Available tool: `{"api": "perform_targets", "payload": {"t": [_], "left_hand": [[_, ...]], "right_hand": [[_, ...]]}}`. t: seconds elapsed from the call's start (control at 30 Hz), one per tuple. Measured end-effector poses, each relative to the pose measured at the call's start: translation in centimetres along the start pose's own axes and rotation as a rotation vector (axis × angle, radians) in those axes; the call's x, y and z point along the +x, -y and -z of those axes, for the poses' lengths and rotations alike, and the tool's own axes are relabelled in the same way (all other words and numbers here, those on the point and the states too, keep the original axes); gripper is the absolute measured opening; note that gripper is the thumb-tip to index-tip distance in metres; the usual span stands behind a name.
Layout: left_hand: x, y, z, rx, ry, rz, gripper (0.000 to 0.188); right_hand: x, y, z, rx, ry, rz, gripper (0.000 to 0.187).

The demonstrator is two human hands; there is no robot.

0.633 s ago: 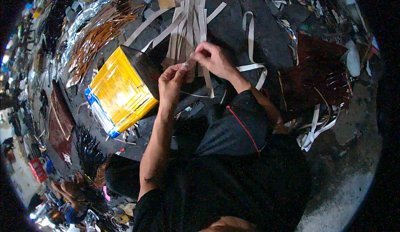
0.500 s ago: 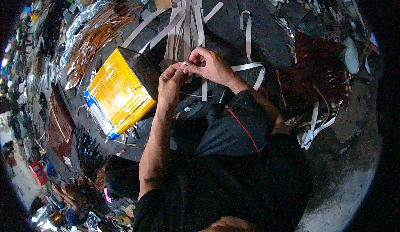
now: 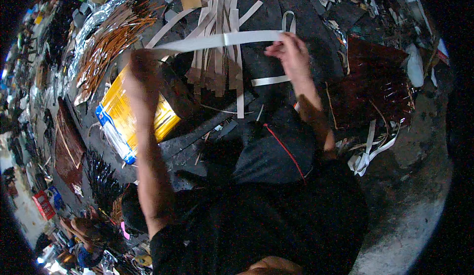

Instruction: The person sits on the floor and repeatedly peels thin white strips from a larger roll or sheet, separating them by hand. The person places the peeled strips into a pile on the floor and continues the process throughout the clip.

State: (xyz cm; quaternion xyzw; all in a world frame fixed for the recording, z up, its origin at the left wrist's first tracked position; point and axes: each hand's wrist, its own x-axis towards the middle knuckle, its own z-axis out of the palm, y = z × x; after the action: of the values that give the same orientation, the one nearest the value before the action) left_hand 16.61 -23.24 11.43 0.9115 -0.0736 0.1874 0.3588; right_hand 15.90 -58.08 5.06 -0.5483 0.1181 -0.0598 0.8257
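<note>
A long pale strip [image 3: 222, 40] is stretched nearly level in front of me, above a bunch of similar strips [image 3: 212, 72] lying on the dark floor. My left hand [image 3: 143, 70], smeared by motion, is at the strip's left end, over the top of a yellow and blue box-shaped container [image 3: 118, 112]. The strip's right part runs into my right hand [image 3: 291, 53], which grips it at the fingertips while the lower fingers are loosely curled. Another white strip [image 3: 270, 81] passes behind my right wrist, and a looped strip [image 3: 290, 16] rises beyond it.
Orange-brown thin strands [image 3: 106, 43] lie at the far left. On the right are a dark reddish-brown sheet [image 3: 370, 87] and a tangle of white strips [image 3: 368, 156]. Mixed scraps cover the left side. My dark-clad knee [image 3: 276, 151] is below my hands.
My hands were close together at a strip near the centre. They have moved apart, the left one toward the yellow container and the right one rightward and farther off, with the strip now stretched between them.
</note>
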Motion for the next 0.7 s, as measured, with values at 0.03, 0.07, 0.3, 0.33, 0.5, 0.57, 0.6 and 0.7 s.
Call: {"api": "perform_targets", "payload": {"t": [0.03, 0.07, 0.3, 0.33, 0.5, 0.57, 0.6, 0.7], "left_hand": [[1.4, 2.2, 3.2, 0.117, 0.001, -0.049, 0.010], [2.0, 4.0, 5.7, 0.040, -0.052, 0.024, 0.011], [2.8, 18.3, 20.8, 0.843, -0.125, 0.102, 0.023], [2.2, 19.0, 22.3, 0.810, -0.115, 0.185, 0.022], [5.5, 13.0, 17.8, 0.337, 0.157, -0.017, 0.012], [6.3, 1.9, 12.4, 0.015, 0.402, 0.151, 0.016], [6.8, -4.1, 9.8, -0.037, 0.531, 0.141, 0.018], [5.5, -13.5, 5.0, -0.680, 0.586, 0.040, 0.023]], "right_hand": [[0.3, 0.5, 1.7, -0.007, -0.055, 0.020, 0.019], [0.7, 0.5, 4.4, -0.058, -0.074, 0.072, 0.018], [1.6, 0.6, 26.4, -0.559, -0.657, 0.085, 0.035], [1.4, 1.0, 28.0, -0.745, -0.773, 0.024, 0.033], [0.9, 3.8, 28.8, -0.896, -0.693, 0.131, 0.026], [0.9, 6.1, 26.7, -0.908, -0.553, 0.234, 0.024], [0.6, 7.0, 26.2, -0.911, -0.536, 0.263, 0.024], [1.4, 9.2, 21.8, -0.874, -0.545, 0.342, 0.025]]}}
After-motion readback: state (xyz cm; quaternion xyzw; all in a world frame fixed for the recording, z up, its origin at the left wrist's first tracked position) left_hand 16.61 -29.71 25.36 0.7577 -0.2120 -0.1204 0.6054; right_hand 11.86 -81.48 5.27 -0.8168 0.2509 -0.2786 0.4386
